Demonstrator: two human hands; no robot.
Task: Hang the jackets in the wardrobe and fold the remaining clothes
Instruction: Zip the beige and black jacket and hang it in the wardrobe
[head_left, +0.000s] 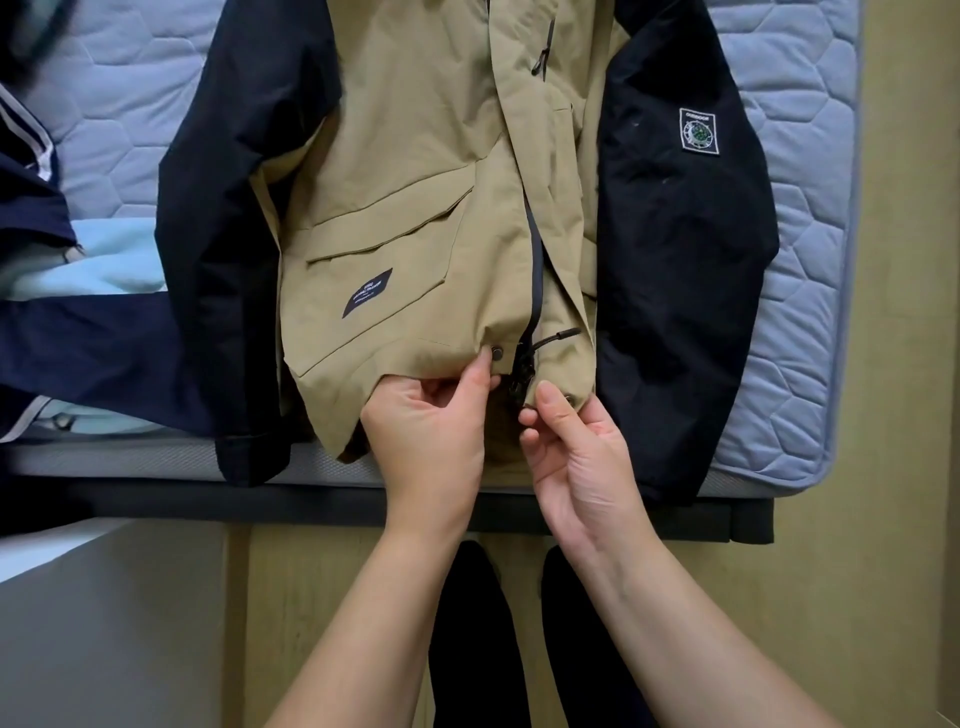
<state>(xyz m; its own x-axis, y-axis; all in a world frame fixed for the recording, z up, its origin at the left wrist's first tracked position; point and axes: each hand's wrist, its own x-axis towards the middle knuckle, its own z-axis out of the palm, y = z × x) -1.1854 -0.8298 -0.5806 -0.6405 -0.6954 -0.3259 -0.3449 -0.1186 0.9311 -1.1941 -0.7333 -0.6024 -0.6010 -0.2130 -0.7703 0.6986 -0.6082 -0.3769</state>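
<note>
both hands pinch jacket hem at zipper.

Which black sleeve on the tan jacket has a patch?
The right-side sleeve, beside the right hand: a white-bordered square patch sits on its upper part. The left-side sleeve is plain black.
</note>
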